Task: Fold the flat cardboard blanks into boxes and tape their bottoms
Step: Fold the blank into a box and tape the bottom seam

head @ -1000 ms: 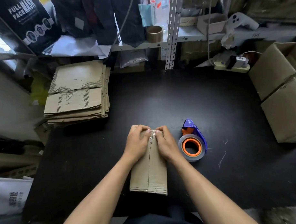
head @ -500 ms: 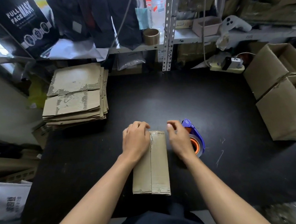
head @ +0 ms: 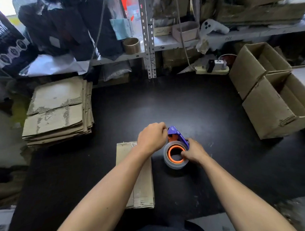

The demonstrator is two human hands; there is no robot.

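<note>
Right grip (head: 192, 152) pinching tape dispenser (head: 176, 147), left grip (head: 151, 137) unclear; 2 open boxes (head: 275, 100) unfilled.

The left hand (head: 151, 137) covers the tape dispenser's (head: 176, 150) front end. Its forearm hides part of the folded box (head: 144, 190). Left fingertips are out of sight.

Worn on the head, looking forward and down, close over the black table (head: 191, 103); shelves (head: 171, 43) far behind.
</note>
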